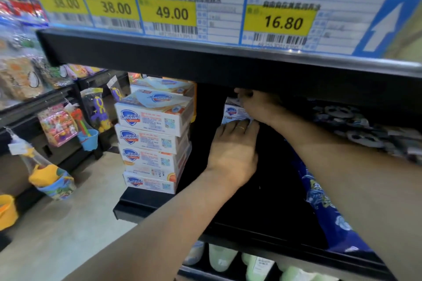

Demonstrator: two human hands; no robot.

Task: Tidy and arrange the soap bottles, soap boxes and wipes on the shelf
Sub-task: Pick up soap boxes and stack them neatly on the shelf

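White Safeguard soap boxes (150, 141) stand stacked several high at the left end of a black shelf (262, 212). Deeper in, a small pile of blue-and-white soap boxes (233, 112) sits near the back. My right hand (257, 104) reaches under the upper shelf and holds the top of this pile, fingers curled over it. My left hand (233, 153) lies flat, palm down, fingertips touching the pile's lower front edge. A blue patterned wipes pack (326, 201) lies on the shelf at the right, partly hidden by my right forearm.
The upper shelf edge (205, 59) with price tags hangs low over my hands. Grey packets (356, 125) lie at the right back. Pale green bottles (223, 258) stand on the shelf below. Toys hang on a rack (57, 125) at the left.
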